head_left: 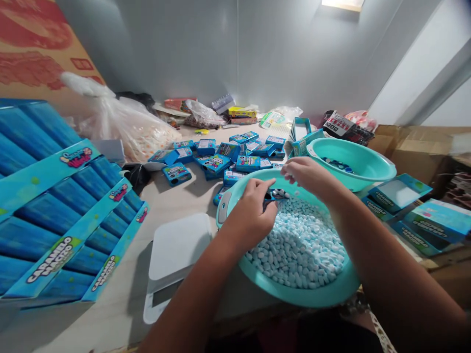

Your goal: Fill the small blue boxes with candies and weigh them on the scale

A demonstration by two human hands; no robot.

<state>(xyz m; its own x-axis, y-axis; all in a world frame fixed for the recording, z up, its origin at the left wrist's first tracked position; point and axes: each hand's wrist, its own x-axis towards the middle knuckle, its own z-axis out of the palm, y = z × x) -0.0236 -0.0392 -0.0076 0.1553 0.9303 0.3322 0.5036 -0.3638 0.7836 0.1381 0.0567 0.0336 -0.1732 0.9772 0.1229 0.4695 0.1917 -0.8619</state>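
Note:
A turquoise basin (294,294) in front of me holds a heap of small pale blue and white candies (301,250). My left hand (253,213) is over its left side, thumb and fingers closed around a small dark blue tin (270,197) with candies in its open top. Most of that tin is hidden by the hand. Above and to the right of it, my right hand (303,174) is closed with the fingertips together. Small pale candies show at and just below those fingertips. Behind the basin lie several blue printed tins (215,164) in a loose pile.
A white scale (180,247) sits left of the basin. Stacked blue display boxes (66,206) stand at far left, a bag of candies (136,127) behind them. A second turquoise basin (353,157) holds dark blue pieces. Display boxes (430,223) are at right; a wall closes the back.

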